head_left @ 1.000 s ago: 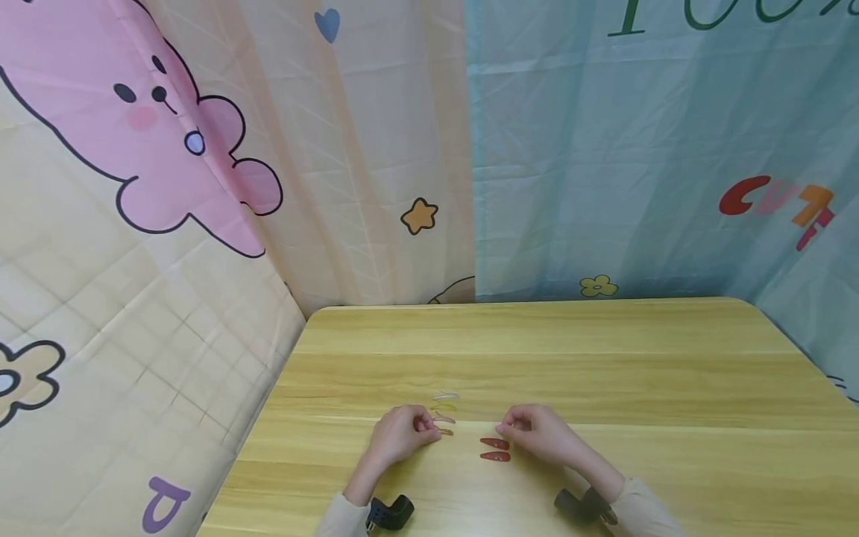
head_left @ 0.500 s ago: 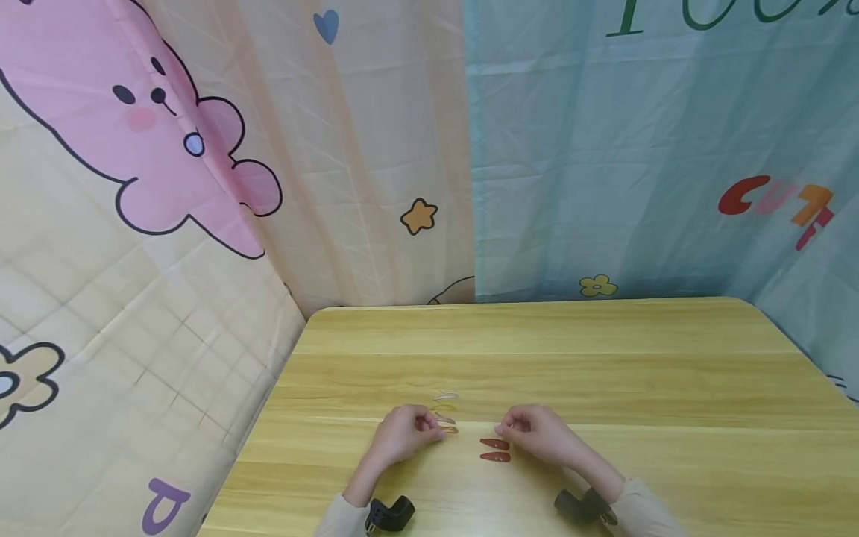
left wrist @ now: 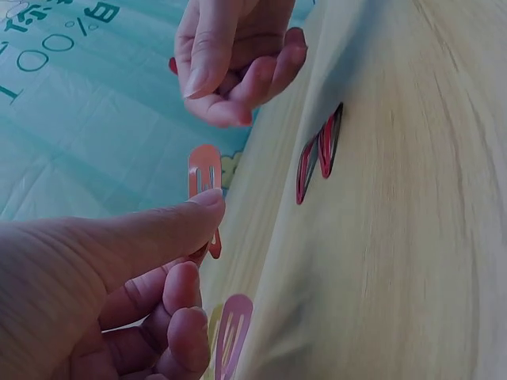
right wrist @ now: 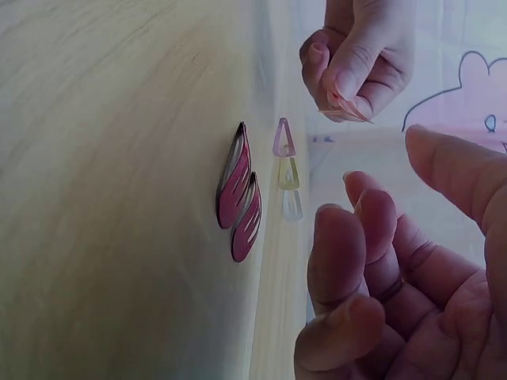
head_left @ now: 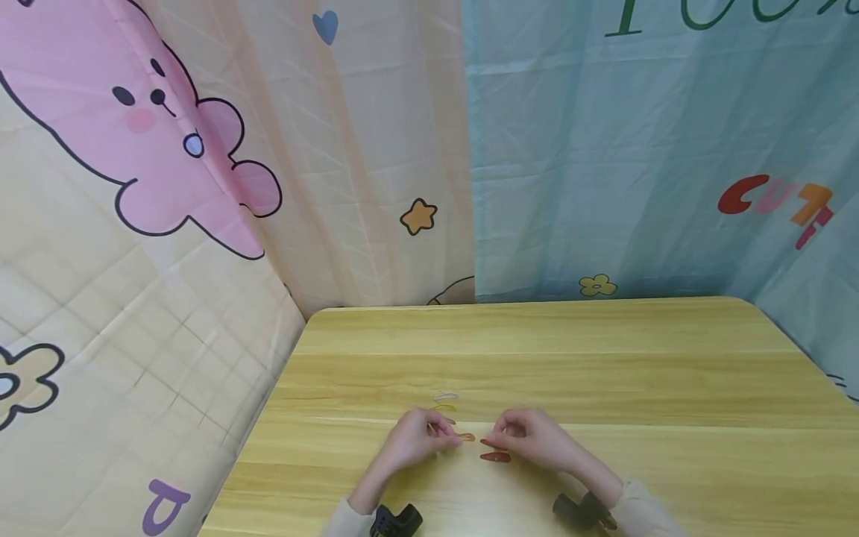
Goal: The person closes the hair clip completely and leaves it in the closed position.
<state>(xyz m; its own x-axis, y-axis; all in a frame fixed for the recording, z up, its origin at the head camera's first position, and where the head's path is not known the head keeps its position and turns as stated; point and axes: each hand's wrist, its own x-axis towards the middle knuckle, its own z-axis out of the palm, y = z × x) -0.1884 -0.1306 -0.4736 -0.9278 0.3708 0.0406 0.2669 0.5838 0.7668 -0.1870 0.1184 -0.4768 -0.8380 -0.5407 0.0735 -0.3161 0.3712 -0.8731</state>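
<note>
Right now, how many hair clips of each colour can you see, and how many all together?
Red hair clips: 2
Orange hair clip: 1, pinched by the left hand
Pink hair clip: 1
Yellow hair clip: 1
White hair clip: 1
Total: 6

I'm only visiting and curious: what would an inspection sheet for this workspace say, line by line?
Surface: wood-grain table.
Job's things: orange hair clip in hand; pink clip, yellow clip, white clip and two red clips on the table.
Clutter: nothing seen.
Hands: left hand pinches the orange clip; right hand near the red clips, nothing seen in its grasp.
Cables: nothing seen.
Surroundings: hanging printed cloths, blue and cream.
</note>
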